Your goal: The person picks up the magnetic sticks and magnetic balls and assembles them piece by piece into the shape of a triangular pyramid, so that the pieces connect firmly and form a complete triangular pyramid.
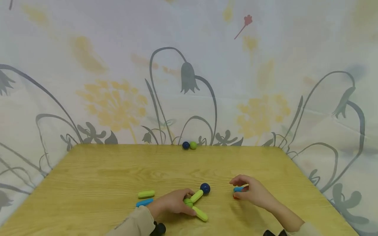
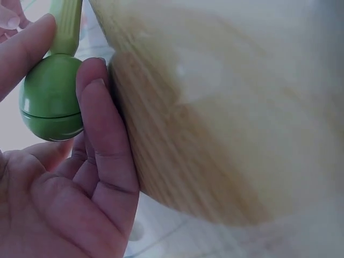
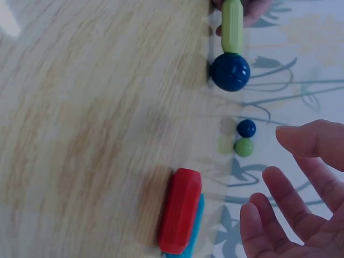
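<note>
My left hand grips a green ball with its fingers and thumb. Two lime-green rods fork out from that ball, and a dark blue ball sits on the end of the farther one. My right hand hovers over the right part of the table, fingers bent and spread, with nothing in its grasp. Beside it lie a red rod and a blue rod, side by side on the wood. In the head view the fingers partly cover both rods.
Left of my left hand lie another lime-green rod and a blue rod. A small dark blue ball and a green ball stand at the table's far edge, against the flower-patterned backdrop.
</note>
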Available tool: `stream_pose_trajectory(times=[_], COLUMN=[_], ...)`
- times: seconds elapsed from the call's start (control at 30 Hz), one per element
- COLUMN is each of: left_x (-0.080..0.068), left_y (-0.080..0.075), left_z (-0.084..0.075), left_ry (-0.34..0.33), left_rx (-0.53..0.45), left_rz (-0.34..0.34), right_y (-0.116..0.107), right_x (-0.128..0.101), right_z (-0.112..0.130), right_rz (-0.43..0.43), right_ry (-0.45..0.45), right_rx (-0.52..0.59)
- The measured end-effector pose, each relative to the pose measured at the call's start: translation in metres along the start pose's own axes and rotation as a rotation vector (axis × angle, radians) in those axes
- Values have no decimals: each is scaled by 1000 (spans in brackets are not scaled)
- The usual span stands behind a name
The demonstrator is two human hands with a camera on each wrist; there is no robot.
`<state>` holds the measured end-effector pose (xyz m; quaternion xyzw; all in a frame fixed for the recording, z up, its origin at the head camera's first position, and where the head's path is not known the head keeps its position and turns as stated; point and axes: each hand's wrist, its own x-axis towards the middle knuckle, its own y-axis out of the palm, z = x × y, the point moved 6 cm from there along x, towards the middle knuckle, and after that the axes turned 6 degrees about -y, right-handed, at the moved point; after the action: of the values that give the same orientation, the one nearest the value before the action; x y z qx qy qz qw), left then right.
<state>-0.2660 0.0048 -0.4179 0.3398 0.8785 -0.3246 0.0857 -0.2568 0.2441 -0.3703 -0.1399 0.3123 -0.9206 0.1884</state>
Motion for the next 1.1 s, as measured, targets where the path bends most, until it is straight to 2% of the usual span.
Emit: stream_pose_trajectory(times=[0.33, 0.53, 0.67, 0.9, 1.1], left_x=[1, 0, 0, -3, -3], left_y=[-6, -1, -2, -4, -1], left_z=[-5, -2, -2, -5, -3], left_ry=[6, -6, -7, -19, -19], left_rx=[17, -2, 16, 7, 13], left_rz=[-23, -5, -24, -32, -29], right_y=[-9, -9, -8, -1, 8], right_x=[-7, -12, -13, -10, -11], right_z=[-3, -6, -11, -23, -26], right_rz=[-14, -22, -25, 31, 93], right_ry=[24, 59, 50, 32, 61], right_rx=[-38, -79, -78, -96, -70])
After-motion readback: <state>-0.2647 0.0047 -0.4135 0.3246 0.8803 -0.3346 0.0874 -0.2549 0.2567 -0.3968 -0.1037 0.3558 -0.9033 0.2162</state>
